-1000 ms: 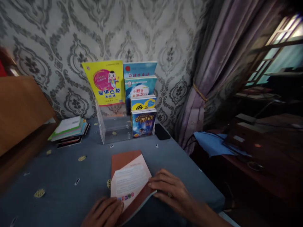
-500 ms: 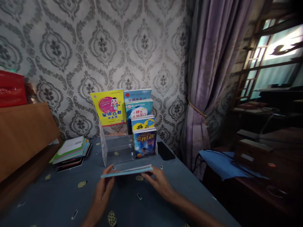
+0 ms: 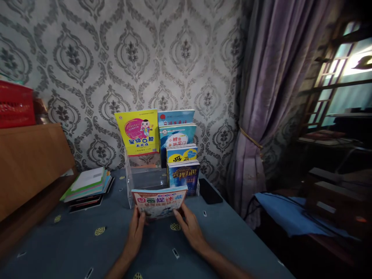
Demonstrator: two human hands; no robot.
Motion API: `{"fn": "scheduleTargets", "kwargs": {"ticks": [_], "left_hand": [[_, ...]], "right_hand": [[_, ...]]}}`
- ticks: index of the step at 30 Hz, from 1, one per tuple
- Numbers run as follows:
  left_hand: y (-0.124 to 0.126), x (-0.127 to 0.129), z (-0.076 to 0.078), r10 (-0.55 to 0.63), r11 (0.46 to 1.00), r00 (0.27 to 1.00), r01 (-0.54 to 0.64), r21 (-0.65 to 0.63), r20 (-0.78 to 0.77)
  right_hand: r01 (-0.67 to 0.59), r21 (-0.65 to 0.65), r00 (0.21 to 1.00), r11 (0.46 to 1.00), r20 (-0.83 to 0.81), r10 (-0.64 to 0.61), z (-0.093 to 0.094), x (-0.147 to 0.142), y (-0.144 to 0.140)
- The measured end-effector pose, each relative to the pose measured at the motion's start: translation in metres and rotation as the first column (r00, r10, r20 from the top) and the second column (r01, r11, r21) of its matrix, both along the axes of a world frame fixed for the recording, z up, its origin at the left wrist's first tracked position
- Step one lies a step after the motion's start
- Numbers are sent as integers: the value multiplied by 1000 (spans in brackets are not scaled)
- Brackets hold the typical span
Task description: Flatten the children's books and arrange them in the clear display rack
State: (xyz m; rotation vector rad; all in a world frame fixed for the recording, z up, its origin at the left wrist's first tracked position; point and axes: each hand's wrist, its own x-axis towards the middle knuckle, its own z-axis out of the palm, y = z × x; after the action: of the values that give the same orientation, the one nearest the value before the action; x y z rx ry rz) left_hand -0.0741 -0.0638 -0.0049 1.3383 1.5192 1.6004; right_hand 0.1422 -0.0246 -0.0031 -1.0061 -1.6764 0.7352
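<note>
Both hands hold a thin picture book (image 3: pixel 159 201) upright, cover toward the camera, just in front of the clear acrylic rack (image 3: pixel 145 182) that stands near the back edge of the desk (image 3: pixel 72 240). The left hand (image 3: pixel 136 232) pinches the book's lower left corner, fingers curled behind it and thumb on the cover. The right hand (image 3: pixel 188 228) grips the lower right corner the same way. The book's bottom edge is at or just above the blue desk cloth; whether it touches cannot be told.

In the rack's left column stands a yellow book (image 3: pixel 138 131) at the back tier, with bare tiers in front of it. The right column is stepped with four books, the front one a dark blue book (image 3: pixel 183 176). A black phone (image 3: pixel 209 191) lies just right of the rack. A flat stack of books (image 3: pixel 87 184) lies toward the desk's left edge, beside a wooden cabinet (image 3: pixel 29 162).
</note>
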Motion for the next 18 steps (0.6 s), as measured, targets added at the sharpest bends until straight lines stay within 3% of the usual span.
{"fn": "scheduleTargets", "kwargs": {"ticks": [6,13,18], "left_hand": [[0,-3,4,-67,997,998,67,-22,10],[-2,-9,1,-43,999,999,43,-25,6],[-9,-11,6,-19,999,1000,20,42,-15]], "right_hand": [[42,-10,998,999,42,-41,-5,4,0],[-44,12,991,999,129,42,5,4,-8],[-119,31,986,992,124,114,7,1,-15]]}}
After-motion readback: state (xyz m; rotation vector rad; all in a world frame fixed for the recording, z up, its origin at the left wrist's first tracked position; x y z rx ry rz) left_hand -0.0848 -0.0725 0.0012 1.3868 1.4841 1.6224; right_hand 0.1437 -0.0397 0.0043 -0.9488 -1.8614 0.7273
